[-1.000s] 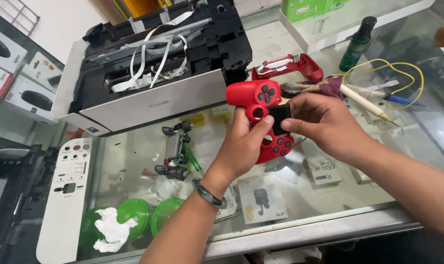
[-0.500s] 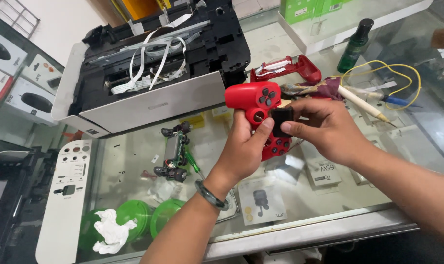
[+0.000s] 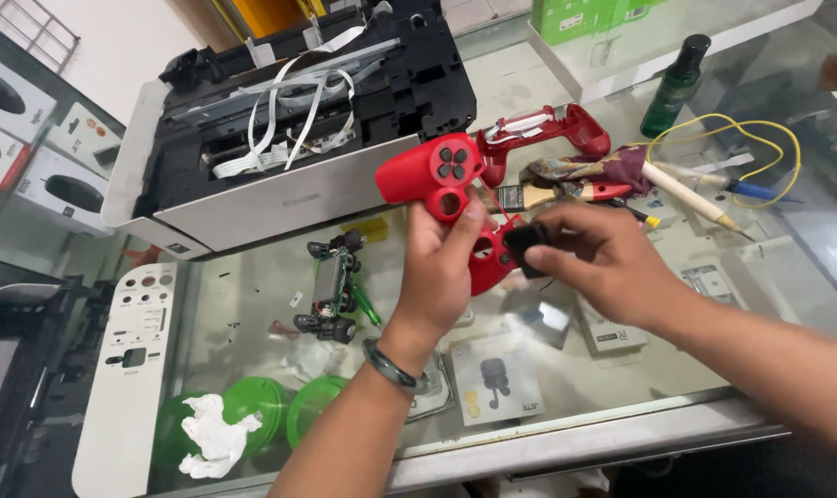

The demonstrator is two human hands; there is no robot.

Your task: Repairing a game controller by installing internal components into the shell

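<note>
My left hand point(image 3: 441, 267) grips a red game controller front shell point(image 3: 432, 171) from below, held above the glass counter. My right hand point(image 3: 598, 258) pinches a small black rectangular part point(image 3: 523, 247) against the middle of that shell. Behind them lies the red back half of the controller point(image 3: 552, 129). A green circuit board with black joystick modules point(image 3: 331, 288) rests on the glass to the left of my left wrist.
An opened printer point(image 3: 289, 120) with white ribbon cables fills the back left. A white panel point(image 3: 128, 369) lies at left. A brush, pen-like tools point(image 3: 690, 195), a yellow wire point(image 3: 750, 138) and a dark green bottle point(image 3: 675, 85) sit at right.
The red shell has risen and tilted left in my left hand. My right hand has closed its fingertips on the black part at the shell's middle.
</note>
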